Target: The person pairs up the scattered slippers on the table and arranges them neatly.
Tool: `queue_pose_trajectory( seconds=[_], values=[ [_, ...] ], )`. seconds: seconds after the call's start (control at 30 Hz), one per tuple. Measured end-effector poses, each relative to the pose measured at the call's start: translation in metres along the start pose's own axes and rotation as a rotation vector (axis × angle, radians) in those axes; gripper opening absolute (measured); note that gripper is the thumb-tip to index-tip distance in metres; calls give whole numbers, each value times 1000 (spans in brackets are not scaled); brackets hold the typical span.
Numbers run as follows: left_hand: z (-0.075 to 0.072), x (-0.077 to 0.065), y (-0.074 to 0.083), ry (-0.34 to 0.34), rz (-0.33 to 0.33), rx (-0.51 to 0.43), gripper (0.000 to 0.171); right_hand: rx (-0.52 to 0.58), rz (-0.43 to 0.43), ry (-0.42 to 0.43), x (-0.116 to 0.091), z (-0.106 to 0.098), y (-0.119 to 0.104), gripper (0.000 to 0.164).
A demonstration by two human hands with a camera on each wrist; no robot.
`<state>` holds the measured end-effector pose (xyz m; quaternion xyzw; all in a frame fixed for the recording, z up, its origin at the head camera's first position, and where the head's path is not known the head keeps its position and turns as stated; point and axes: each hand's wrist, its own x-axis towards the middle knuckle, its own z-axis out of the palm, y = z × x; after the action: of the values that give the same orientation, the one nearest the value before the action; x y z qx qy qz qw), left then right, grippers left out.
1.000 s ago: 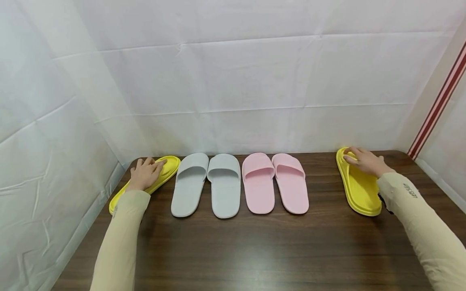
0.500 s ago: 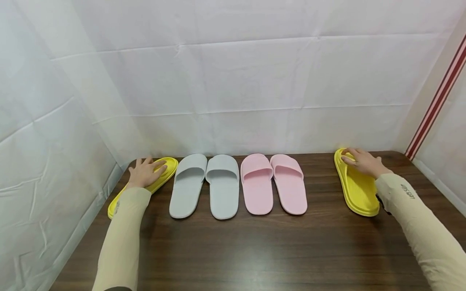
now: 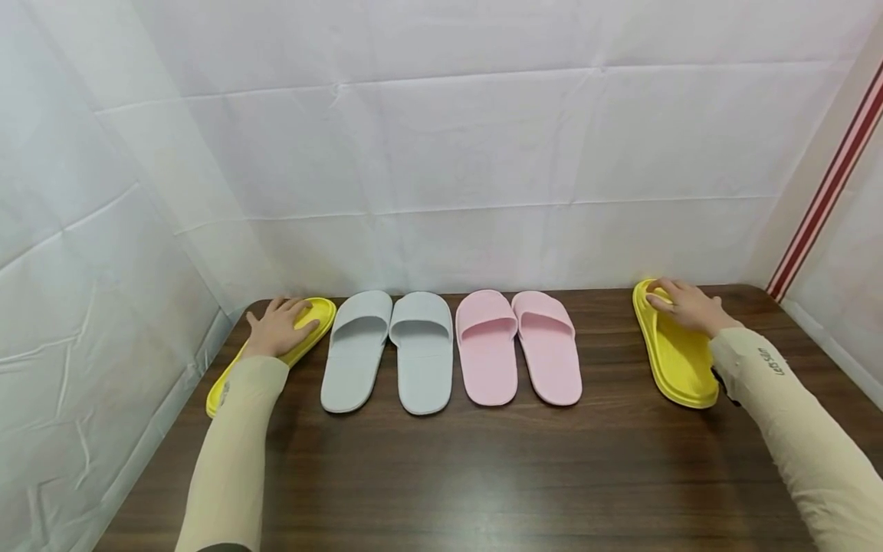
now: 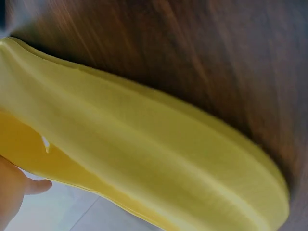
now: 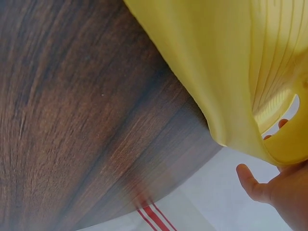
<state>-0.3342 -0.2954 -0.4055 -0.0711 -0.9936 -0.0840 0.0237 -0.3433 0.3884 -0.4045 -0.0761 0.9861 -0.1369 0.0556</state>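
Observation:
At the far left, a yellow slipper lies diagonally on the brown table, partly covered by my left hand. That hand rests on it with fingers stretched forward and thumb spread. In the left wrist view, the slipper's insole fills much of the picture, with one finger showing past the strap. My right hand grips the strap of the other yellow slipper at the far right. The right wrist view shows fingertips through the toe opening. Two grey slippers and two pink slippers stand between.
The brown table runs back to a white cloth wall. Cloth also hangs at both sides, with a red stripe at the right. The grey and pink pairs line the rear edge, heels toward me.
My left hand's fingers have stretched further forward over the left yellow slipper, which has shifted very slightly. My right hand, its slipper and the middle pairs keep their places.

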Motion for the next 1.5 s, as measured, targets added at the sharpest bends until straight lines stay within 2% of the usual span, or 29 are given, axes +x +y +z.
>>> queue_pose_trajectory(
  seconds=[0.17,0.3,0.43,0.73,1.0,1.27,1.5],
  values=[
    [-4,1,4,-35,-4,1,56,-1,-4,6,0,0,0,59],
    [-2,2,4,-38,15,43,56,-2,-4,9,-1,0,1,60],
    [-2,2,7,-22,45,92,55,-5,-2,10,-3,0,1,59],
    [-5,1,15,24,102,124,52,1,-1,17,-5,-1,0,58],
    [-8,-5,12,57,122,160,53,4,3,15,-5,-1,0,60],
    [-14,-12,7,151,172,210,56,-4,9,25,-4,0,0,61],
    [-23,-17,11,228,213,267,52,-2,9,28,-3,0,0,62]
  ],
)
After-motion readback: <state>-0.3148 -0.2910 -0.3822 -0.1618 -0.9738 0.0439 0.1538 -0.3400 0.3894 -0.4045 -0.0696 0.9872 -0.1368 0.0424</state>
